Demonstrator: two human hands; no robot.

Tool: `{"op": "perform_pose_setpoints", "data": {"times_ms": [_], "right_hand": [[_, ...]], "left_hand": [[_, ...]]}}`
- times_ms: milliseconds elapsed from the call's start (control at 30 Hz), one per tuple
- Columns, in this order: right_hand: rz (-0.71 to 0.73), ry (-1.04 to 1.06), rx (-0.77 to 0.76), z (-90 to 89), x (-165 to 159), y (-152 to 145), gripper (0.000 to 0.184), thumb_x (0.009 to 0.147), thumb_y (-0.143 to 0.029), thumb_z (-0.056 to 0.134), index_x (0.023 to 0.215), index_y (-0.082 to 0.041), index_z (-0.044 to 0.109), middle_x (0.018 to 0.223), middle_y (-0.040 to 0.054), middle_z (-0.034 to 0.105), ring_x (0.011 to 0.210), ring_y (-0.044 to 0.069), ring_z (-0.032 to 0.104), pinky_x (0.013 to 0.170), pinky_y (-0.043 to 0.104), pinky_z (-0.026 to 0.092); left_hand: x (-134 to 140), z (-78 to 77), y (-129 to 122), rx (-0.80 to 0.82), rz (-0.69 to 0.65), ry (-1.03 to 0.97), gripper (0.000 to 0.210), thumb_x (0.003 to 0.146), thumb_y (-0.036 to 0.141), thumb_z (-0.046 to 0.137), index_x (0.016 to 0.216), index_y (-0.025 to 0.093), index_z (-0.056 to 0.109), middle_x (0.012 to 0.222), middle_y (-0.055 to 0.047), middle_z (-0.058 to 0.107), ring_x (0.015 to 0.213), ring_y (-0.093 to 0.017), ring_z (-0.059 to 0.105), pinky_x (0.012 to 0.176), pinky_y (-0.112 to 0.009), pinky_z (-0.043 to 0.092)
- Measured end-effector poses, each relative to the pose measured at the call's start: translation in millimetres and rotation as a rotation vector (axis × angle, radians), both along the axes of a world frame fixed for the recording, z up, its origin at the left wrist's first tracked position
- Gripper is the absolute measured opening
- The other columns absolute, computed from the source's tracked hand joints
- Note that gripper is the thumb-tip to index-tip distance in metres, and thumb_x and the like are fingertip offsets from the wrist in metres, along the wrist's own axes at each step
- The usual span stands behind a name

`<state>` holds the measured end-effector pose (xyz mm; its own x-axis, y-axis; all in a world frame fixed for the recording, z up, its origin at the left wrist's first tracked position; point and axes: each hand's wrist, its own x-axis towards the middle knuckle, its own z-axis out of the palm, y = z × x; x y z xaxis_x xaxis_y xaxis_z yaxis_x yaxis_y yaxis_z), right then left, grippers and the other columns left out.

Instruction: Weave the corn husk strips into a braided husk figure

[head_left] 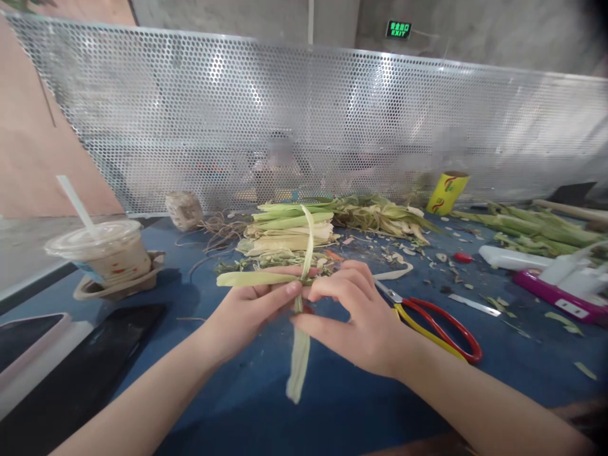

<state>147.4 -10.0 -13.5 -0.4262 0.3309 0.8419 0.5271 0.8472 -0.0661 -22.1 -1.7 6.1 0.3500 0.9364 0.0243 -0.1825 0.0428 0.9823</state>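
Crossed strips of corn husk (300, 354) meet between my two hands, one strip hanging down, one standing up and one pointing left. My left hand (256, 307) pinches the crossing from the left, thumb on top. From the right, my right hand (358, 316) has its fingers bent around the same crossing; the exact grip of its fingertips is partly hidden. Behind the hands lies a stack of flat corn husks (289, 231), green on top and paler below. Scissors (427, 323) with red and yellow handles lie beside my right wrist.
A lidded drink cup (102, 253) with a straw stands left, near dark phones (85, 373). Twine (228, 228), more husks (380, 218), a yellow can (447, 192), a blade (475, 305) and a purple power strip (560, 297) lie around. A perforated metal screen (304, 114) closes the back.
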Motion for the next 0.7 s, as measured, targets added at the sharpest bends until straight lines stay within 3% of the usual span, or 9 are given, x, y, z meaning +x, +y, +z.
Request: {"op": "perform_pose_setpoints", "data": {"times_ms": [167, 300, 400, 533, 700], "right_hand": [[0.145, 0.019, -0.048, 0.2, 7, 5, 0.011, 0.077, -0.015, 0.057, 0.080, -0.024, 0.061, 0.084, 0.0018, 0.052, 0.077, 0.013, 0.048, 0.073, 0.030, 0.041], [0.173, 0.183, -0.266, -1.3, 7, 13, 0.008, 0.075, -0.017, 0.059, 0.079, -0.024, 0.061, 0.094, 0.0041, 0.052, 0.091, 0.016, 0.053, 0.082, 0.033, 0.044], [0.189, 0.293, -0.432, -1.5, 6, 17, 0.004, 0.076, -0.021, 0.059, 0.079, -0.022, 0.061, 0.101, 0.0047, 0.057, 0.100, 0.018, 0.054, 0.087, 0.034, 0.043], [0.157, 0.366, -0.596, -2.4, 5, 19, 0.006, 0.076, -0.023, 0.058, 0.081, -0.021, 0.061, 0.099, 0.0040, 0.062, 0.095, 0.018, 0.058, 0.082, 0.033, 0.047], [0.036, 0.329, -0.613, -6.7, 3, 20, 0.009, 0.075, -0.023, 0.058, 0.081, -0.019, 0.063, 0.086, 0.0045, 0.066, 0.082, 0.019, 0.061, 0.070, 0.030, 0.050]], "left_hand": [[2, 0.3, 4, 0.140, 0.109, 0.141, 0.008, 0.066, 0.020, 0.069, 0.073, 0.019, 0.071, 0.065, 0.001, 0.070, 0.059, -0.011, 0.060, 0.059, -0.019, 0.050], [1, 0.7, 8, 0.155, 0.196, 0.245, 0.008, 0.066, 0.016, 0.067, 0.072, 0.018, 0.070, 0.055, 0.003, 0.065, 0.048, -0.007, 0.053, 0.049, -0.016, 0.045], [0, 0.2, 9, 0.166, 0.177, 0.264, 0.015, 0.067, 0.019, 0.066, 0.082, 0.019, 0.070, 0.058, 0.003, 0.064, 0.050, -0.008, 0.052, 0.050, -0.017, 0.045], [0, 0.2, 9, 0.215, 0.128, 0.334, 0.019, 0.070, 0.024, 0.064, 0.088, 0.020, 0.068, 0.065, 0.001, 0.065, 0.055, -0.010, 0.051, 0.051, -0.019, 0.044], [1, -0.5, 8, 0.375, 0.236, 0.562, 0.010, 0.070, 0.026, 0.062, 0.072, 0.020, 0.070, 0.055, 0.003, 0.057, 0.052, -0.010, 0.047, 0.048, -0.018, 0.036]]}}
